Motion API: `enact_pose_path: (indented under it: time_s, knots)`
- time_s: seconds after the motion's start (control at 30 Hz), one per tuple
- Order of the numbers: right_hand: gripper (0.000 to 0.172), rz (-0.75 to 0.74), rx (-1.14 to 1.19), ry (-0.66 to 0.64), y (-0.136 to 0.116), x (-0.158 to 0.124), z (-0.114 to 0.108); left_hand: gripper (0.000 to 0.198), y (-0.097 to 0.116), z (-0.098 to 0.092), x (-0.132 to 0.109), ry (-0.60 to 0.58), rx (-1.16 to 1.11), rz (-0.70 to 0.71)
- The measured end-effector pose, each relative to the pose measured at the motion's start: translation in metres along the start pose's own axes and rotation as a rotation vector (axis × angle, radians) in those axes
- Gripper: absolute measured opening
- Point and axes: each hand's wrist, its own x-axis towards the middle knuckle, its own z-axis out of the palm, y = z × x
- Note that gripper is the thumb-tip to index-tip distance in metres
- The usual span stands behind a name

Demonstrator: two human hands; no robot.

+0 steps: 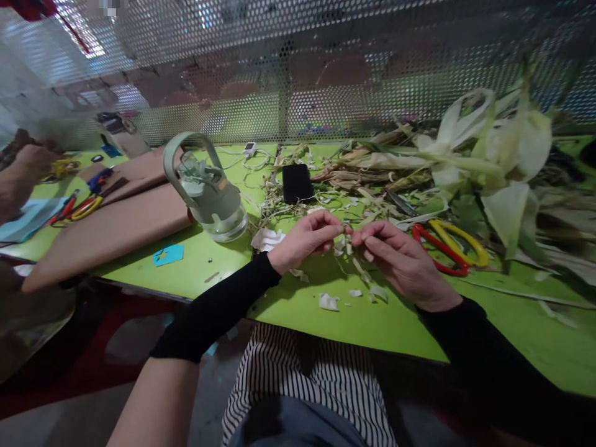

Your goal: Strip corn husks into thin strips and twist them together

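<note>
Clock setup: 12 is straight ahead of the wearer, with the thin, pale green-white plant strip (347, 245) at the centre of the dial.
Strip: it's right between the hands, just above the bright green, smooth counter (391, 329); looks flimsy, so I'd guess that's why it gets fingertips rather than a fist.
Left hand: the bare left hand (314, 236) comes in from 8 o'clock, thumb and finger pinched narrow on the strip.
Right hand: the right hand (405, 261) comes in from 4, also in a tight pinch on it, though the fingers cover part of the contact. Two grips probably keep such a limp bit steady.
Scissors: red-and-yellow-handled scissors (446, 248) lie at 3, just beside the right hand, handles toward the wearer. Handy spot imo.
Husk pile: broad, pale green, leafy husks (484, 155) heap up at 2, likely pushed out there so the near edge has elbow room.
Scraps: small, papery white scraps (328, 302) sit around 6, close under the hands, so they may just be dropped bits.
Phone: flat black rectangular phone (297, 183) at 11, beside stringy debris, maybe parked there to be glanced at.
Bottle: pale green, see-through bottle with a loop handle (212, 198) stands upright at 10, well apart from the fingers, so less likely to get knocked.
</note>
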Motion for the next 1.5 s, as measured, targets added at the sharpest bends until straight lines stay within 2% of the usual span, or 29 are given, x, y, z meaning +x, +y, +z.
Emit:
enact_pose_path:
  time_s: [0.17,0.3,0.47,0.6,0.83,1.0,1.13,1.23,1.33,1.5]
  knots:
    - [0.03,0.116,0.243,0.06,-0.006,0.002,0.005,0.026,-0.003,-0.001,0.0,-0.055,-0.009,0.089]
    - [0.03,0.174,0.35,0.041,-0.009,0.002,0.006,0.035,-0.009,0.0,0.0,-0.088,-0.049,0.1]
    - [0.026,0.18,0.351,0.028,-0.01,0.0,0.007,0.025,-0.013,0.006,-0.004,-0.09,-0.144,0.109]
    - [0.026,0.163,0.279,0.043,-0.01,-0.003,0.007,0.019,-0.009,0.009,-0.008,-0.065,-0.142,0.057]
    - [0.027,0.106,0.022,0.059,-0.007,-0.005,0.005,0.019,-0.002,0.009,-0.01,0.007,-0.028,-0.049]
    - [0.032,0.143,0.068,0.013,-0.004,-0.006,0.005,0.017,-0.002,0.008,-0.011,0.009,0.001,-0.081]
    - [0.032,0.163,0.143,-0.003,0.0,-0.005,0.002,0.015,-0.004,0.005,-0.012,-0.011,0.016,-0.05]
    - [0.032,0.176,0.105,-0.027,0.005,-0.004,0.0,0.015,-0.005,0.004,-0.011,-0.021,0.1,-0.048]
    - [0.029,0.093,-0.041,-0.025,0.009,-0.001,-0.002,0.015,-0.006,0.006,-0.009,-0.029,0.219,-0.081]
    - [0.027,-0.071,-0.295,0.083,0.012,0.003,0.0,0.016,-0.008,0.011,-0.005,-0.019,0.277,-0.047]
